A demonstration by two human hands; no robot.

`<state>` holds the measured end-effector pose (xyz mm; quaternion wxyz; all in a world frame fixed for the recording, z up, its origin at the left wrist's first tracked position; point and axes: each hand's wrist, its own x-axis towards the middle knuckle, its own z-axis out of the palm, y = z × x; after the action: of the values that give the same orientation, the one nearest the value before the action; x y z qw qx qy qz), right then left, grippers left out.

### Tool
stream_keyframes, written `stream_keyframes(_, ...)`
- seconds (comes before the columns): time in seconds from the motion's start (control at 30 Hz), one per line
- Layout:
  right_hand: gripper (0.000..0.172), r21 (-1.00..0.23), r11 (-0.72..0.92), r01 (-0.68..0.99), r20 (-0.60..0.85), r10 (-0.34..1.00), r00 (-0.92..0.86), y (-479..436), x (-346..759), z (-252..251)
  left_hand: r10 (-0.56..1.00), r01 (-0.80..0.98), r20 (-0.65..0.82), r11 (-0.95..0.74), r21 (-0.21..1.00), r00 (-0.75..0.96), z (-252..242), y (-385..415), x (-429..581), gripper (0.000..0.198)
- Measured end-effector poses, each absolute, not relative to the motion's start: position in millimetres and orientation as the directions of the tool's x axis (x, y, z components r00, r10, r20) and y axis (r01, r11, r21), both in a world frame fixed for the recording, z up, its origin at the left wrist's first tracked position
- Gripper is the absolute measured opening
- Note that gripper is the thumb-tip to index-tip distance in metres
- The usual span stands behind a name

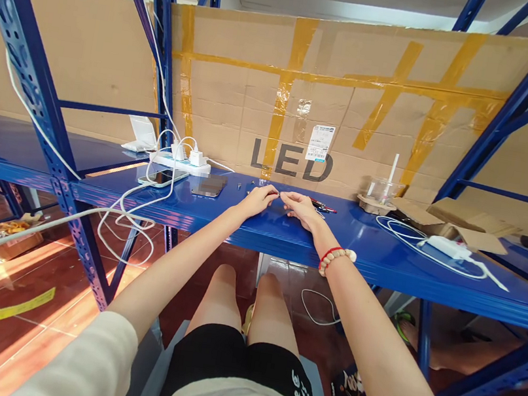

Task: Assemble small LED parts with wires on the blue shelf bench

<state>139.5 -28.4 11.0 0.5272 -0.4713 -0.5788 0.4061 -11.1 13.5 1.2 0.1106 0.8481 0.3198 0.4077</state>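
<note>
My left hand [259, 201] and my right hand [300, 208] meet above the blue metal shelf [221, 218], fingertips almost touching. The fingers of both are pinched together. Whatever lies between them is too small to make out. A beaded bracelet with a red cord [334, 259] circles my right wrist. Just behind the right hand lie some thin red and dark items, perhaps pens [325, 207], partly covered by it. To the left of my left hand is a dark flat rectangular object [209, 185], partly blurred, and tiny bits [239, 186] dot the surface nearby.
A phone [164, 177] and a white power strip [180, 162] with tangled cables sit left. On the right are a clear cup with a straw [381, 190], a white adapter [448, 247] with its cord, and an opened cardboard box [469, 222]. A taped cardboard sheet [238, 101] stands behind.
</note>
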Motion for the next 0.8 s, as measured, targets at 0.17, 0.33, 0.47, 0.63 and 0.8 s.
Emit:
stream_keyframes(0.17, 0.023, -0.962, 0.238, 0.136, 0.240, 0.971, 0.001, -27, 140, 9, 0.624, 0.454, 0.610, -0.779, 0.433, 0.489, 1, 14, -12, 0.019)
stream_keyframes(0.33, 0.026, -0.957, 0.251, 0.146, 0.255, 0.967, 0.004, -22, 143, 5, 0.613, 0.456, 0.607, -0.788, 0.415, 0.506, 1, 15, -12, 0.018)
stream_keyframes(0.47, 0.028, -0.955, 0.255, 0.154, 0.258, 0.966, -0.006, -18, 145, 3, 0.612, 0.465, 0.606, -0.787, 0.406, 0.508, 0, 17, -12, 0.019)
stream_keyframes(0.63, 0.026, -0.956, 0.241, 0.165, 0.245, 0.969, 0.006, -18, 145, 3, 0.618, 0.475, 0.597, -0.782, 0.403, 0.511, 0, 16, -12, 0.020)
stream_keyframes(0.8, 0.024, -0.960, 0.225, 0.168, 0.232, 0.972, 0.024, -18, 143, 4, 0.619, 0.488, 0.599, -0.780, 0.391, 0.508, 2, 14, -11, 0.022)
